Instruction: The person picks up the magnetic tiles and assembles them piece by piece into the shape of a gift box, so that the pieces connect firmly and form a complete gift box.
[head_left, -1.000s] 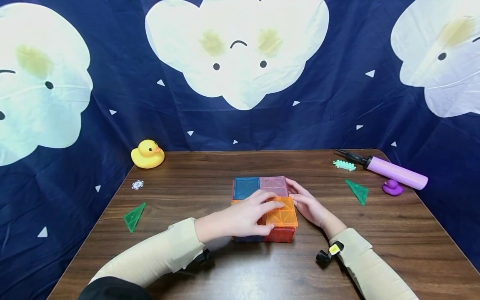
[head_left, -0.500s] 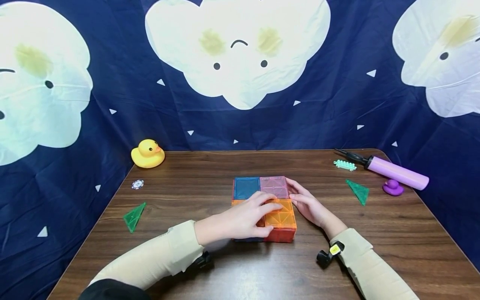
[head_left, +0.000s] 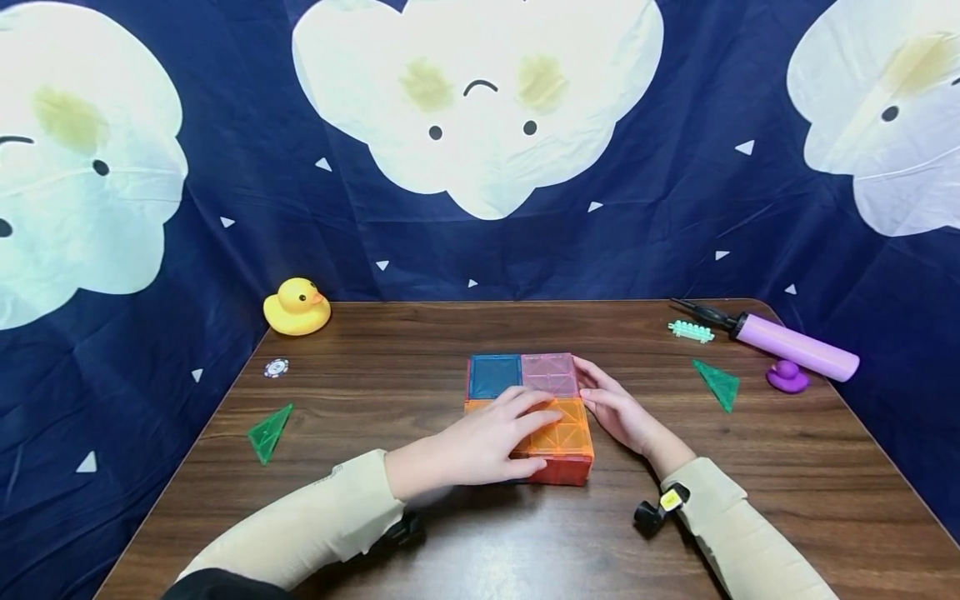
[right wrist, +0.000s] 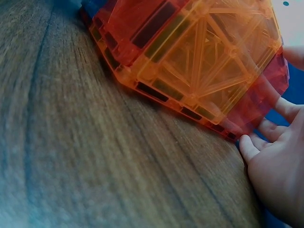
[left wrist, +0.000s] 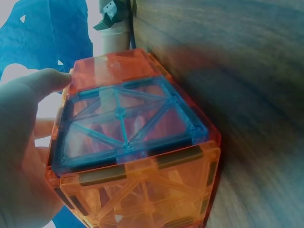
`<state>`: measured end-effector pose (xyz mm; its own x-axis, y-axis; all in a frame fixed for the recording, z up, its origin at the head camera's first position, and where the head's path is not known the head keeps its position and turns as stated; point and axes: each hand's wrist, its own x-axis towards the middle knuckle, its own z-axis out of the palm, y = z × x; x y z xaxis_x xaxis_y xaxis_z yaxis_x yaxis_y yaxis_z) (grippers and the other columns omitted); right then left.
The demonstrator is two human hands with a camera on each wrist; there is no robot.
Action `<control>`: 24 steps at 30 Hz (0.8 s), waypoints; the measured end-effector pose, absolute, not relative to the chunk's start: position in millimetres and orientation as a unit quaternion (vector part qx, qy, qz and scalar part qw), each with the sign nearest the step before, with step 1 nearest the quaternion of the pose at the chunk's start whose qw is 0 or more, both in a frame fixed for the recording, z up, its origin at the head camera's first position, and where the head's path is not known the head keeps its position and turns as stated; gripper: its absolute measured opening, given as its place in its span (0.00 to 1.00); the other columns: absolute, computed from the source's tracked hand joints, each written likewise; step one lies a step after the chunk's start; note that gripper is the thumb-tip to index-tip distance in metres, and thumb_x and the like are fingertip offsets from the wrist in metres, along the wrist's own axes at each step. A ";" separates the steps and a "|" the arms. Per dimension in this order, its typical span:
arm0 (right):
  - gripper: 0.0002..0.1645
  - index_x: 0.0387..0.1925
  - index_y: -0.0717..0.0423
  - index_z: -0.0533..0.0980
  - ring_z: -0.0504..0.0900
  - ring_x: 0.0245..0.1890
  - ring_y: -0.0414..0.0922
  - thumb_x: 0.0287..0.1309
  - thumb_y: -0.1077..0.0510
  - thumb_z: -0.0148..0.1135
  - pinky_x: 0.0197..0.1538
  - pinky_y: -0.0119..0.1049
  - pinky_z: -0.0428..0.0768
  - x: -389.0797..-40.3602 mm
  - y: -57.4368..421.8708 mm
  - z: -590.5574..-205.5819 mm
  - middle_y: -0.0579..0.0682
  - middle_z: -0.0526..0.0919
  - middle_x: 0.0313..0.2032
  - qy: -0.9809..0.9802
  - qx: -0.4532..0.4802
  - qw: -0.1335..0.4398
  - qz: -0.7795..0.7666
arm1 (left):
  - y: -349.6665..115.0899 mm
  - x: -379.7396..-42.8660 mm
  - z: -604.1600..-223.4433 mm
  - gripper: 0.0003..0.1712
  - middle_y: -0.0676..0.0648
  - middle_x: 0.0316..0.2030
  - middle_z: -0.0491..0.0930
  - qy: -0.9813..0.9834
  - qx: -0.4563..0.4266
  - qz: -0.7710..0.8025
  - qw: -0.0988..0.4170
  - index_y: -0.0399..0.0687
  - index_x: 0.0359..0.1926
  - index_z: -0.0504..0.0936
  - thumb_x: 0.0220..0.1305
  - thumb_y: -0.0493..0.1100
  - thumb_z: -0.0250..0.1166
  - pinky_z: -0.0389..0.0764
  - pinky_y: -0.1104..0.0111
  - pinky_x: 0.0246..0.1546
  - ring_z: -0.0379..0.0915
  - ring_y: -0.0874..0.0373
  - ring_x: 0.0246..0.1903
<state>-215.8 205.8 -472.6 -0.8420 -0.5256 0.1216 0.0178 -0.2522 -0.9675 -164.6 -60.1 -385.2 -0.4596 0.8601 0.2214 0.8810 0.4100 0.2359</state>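
A box of translucent magnetic tiles (head_left: 549, 375) stands on the table, its top made of blue, pink and orange squares. My left hand (head_left: 480, 437) lies over its near part, fingers spread on the orange tile (head_left: 570, 427) and thumb at the front upper edge. The left wrist view shows a blue tile (left wrist: 121, 114) on the front face and the thumb at a red tile (left wrist: 111, 71) beside it. My right hand (head_left: 618, 412) touches the box's right side towards the back. In the right wrist view its fingers (right wrist: 285, 110) rest against a red tile (right wrist: 254, 104).
Green triangle tiles lie at left (head_left: 268, 433) and right (head_left: 717, 385). A yellow duck (head_left: 297, 307) and a poker chip (head_left: 276, 367) are at the back left. At the back right are a purple pump (head_left: 795, 346), a small purple duck (head_left: 787, 377) and a mint toy (head_left: 691, 331).
The orange tile, which jutted past the box's right front corner, now sits flush with the top. My left hand has shifted slightly left and nearer. My right hand stays in place.
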 end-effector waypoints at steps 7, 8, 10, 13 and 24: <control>0.42 0.79 0.67 0.42 0.66 0.68 0.37 0.70 0.65 0.44 0.67 0.30 0.66 -217.4 208.1 -472.3 0.58 0.57 0.73 0.574 -0.224 0.184 -0.766 | -66.8 -161.4 -386.0 0.33 0.42 0.68 0.70 -0.840 -0.526 -0.103 0.080 0.45 0.69 0.74 0.69 0.56 0.67 0.66 0.61 0.68 0.65 0.47 0.66; 0.41 0.79 0.67 0.42 0.66 0.68 0.38 0.70 0.65 0.43 0.67 0.30 0.67 -217.4 209.0 -472.0 0.57 0.58 0.72 0.572 -0.224 0.184 -0.768 | -67.9 -161.2 -385.6 0.33 0.42 0.67 0.71 -0.841 -0.526 -0.098 0.084 0.45 0.69 0.75 0.69 0.56 0.67 0.66 0.61 0.68 0.65 0.47 0.66; 0.40 0.78 0.68 0.44 0.66 0.68 0.38 0.70 0.66 0.42 0.67 0.30 0.67 -217.1 210.9 -472.1 0.54 0.61 0.71 0.565 -0.227 0.185 -0.772 | -71.2 -160.7 -385.0 0.33 0.43 0.66 0.72 -0.842 -0.524 -0.090 0.092 0.46 0.68 0.75 0.69 0.57 0.67 0.67 0.60 0.68 0.67 0.48 0.65; 0.36 0.77 0.68 0.48 0.65 0.69 0.40 0.70 0.69 0.40 0.68 0.32 0.67 -215.8 214.2 -472.8 0.51 0.63 0.70 0.557 -0.238 0.185 -0.774 | -79.2 -159.9 -384.9 0.33 0.44 0.64 0.75 -0.847 -0.515 -0.076 0.109 0.48 0.68 0.76 0.68 0.58 0.67 0.69 0.58 0.66 0.70 0.48 0.63; 0.32 0.74 0.63 0.60 0.69 0.67 0.45 0.70 0.73 0.41 0.67 0.37 0.71 -199.1 227.4 -469.9 0.51 0.69 0.67 0.595 -0.267 0.186 -0.735 | -129.5 -169.7 -396.2 0.36 0.41 0.67 0.72 -0.889 -0.414 -0.099 0.168 0.47 0.66 0.78 0.62 0.61 0.70 0.64 0.45 0.68 0.65 0.40 0.67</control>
<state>-199.1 227.4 -469.9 -0.7881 -0.5914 0.1708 -0.0442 -0.2224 -0.9740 -169.7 -129.5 -396.2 -0.6012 0.7026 0.3807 0.7692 0.6380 0.0372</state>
